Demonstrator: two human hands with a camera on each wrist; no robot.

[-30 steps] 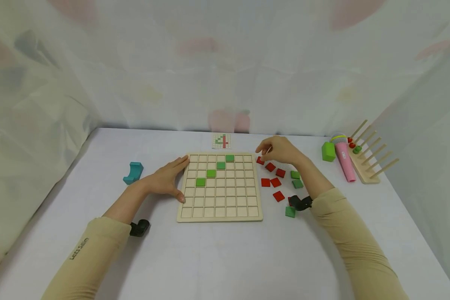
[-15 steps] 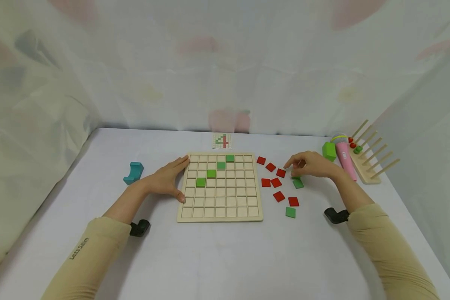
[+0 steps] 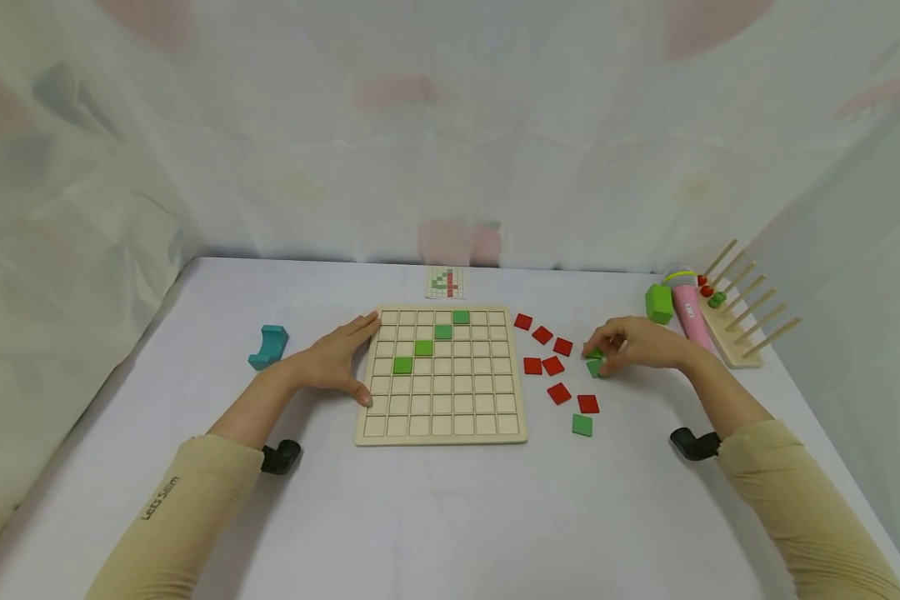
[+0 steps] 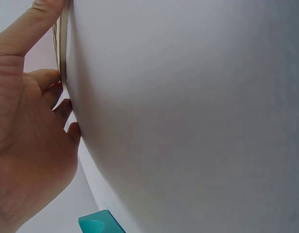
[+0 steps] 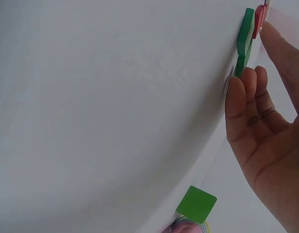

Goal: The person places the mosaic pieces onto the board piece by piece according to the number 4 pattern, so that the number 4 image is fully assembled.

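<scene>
- Clearly, the head view gives the whole layout: a wooden grid board [image 3: 440,403] lies flat at the middle of the white table [image 3: 435,508], four green squares [image 3: 423,347] in its cells forming a diagonal.
- The left hand [image 3: 333,360] rests on the board's left edge with fingers and thumb spread, clasping nothing; the left wrist view adds its palm and the board's thin side.
- The right hand [image 3: 633,343] bends its fingers over two loose green tiles [image 3: 594,367] to the right of the board. I cannot tell whether it pinches one: the head view hides part of the contact, and the right wrist view shows fingertips right by the tiles' edges.
- Seven red tiles [image 3: 558,393] lie scattered between board and right hand in the head view; the right wrist view catches only a sliver of red behind the green.
- Another green tile [image 3: 582,425] lies nearer the person, below the lowest red one.
- Only the head view has the pattern card [image 3: 445,282] behind the board and the peg rack [image 3: 738,350] at far right.
- A green block [image 3: 658,304] and pink microphone [image 3: 692,317] appear whole or nearly so there, while the right wrist view cuts the microphone off.
- A teal block [image 3: 268,347] shows its curved notch from above; the left wrist view holds just one end.
</scene>
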